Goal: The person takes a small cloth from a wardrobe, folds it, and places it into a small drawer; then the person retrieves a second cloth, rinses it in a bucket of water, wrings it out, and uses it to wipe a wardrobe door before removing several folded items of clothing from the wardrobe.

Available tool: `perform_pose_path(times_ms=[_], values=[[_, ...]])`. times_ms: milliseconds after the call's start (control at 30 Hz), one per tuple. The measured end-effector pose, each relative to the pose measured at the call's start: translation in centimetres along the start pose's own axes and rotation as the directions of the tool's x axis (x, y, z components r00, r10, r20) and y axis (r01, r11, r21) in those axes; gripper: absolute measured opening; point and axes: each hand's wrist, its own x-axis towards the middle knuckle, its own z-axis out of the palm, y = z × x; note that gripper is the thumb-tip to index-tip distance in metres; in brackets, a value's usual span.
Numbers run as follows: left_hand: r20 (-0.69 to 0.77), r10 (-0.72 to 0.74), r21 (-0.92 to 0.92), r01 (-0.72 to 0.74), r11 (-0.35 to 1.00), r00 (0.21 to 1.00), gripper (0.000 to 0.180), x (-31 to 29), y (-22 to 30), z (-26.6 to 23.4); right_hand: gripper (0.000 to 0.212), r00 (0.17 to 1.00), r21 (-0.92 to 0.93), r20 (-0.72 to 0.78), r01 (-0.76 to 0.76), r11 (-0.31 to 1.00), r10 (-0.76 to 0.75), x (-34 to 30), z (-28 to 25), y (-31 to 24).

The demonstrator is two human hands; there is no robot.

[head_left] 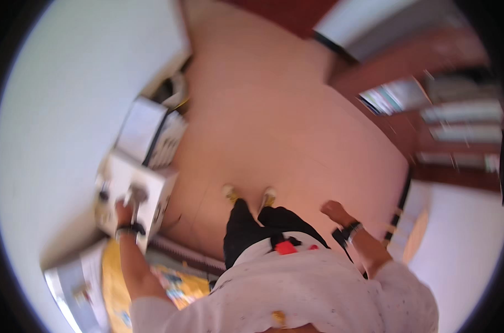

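My left hand (124, 212) is over a white cabinet (155, 183) at the left, its fingers curled against a greyish object with a rounded top (138, 194). Motion blur hides what kind of object this is. Out to the right, my right hand (334, 211) hangs above the floor with its fingers folded in, and nothing shows in it. Both wrists wear dark bands.
A white box-like unit with a dark edge (143, 129) stands beyond the cabinet. Yellow patterned cloth (185, 286) lies at the lower left. Reddish-brown shelving (396, 122) holds things at the right. Pinkish floor (252, 111) stretches ahead of my feet.
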Motion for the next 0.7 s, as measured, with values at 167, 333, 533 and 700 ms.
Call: perform_pose_path(times_ms=[167, 333, 533, 700], values=[[0.076, 0.445, -0.011, -0.445, 0.895, 0.892, 0.018, 0.6, 15.4, 5.2, 0.027, 0.872, 0.294, -0.358, -0.234, 0.927, 0.334, -4.7, 0.9, -0.1], [0.386, 0.563, -0.506, -0.343, 0.792, 0.731, 0.01, -4.9, 28.2, 4.2, 0.022, 0.86, 0.49, -0.415, -0.064, 0.869, 0.298, -8.0, 0.5, -0.8], [0.753, 0.111, -0.413, 0.334, 0.847, 0.649, 0.031, -3.1, 41.5, 5.6, 0.032, 0.84, 0.412, -0.165, -0.417, 0.81, 0.517, -15.2, 11.6, 9.3], [0.741, 0.106, -0.261, 0.138, 0.956, 0.663, 0.048, 1.3, 53.4, 3.8, 0.041, 0.682, 0.869, 0.055, -0.392, 0.301, 0.729, -23.8, 10.3, 12.1]])
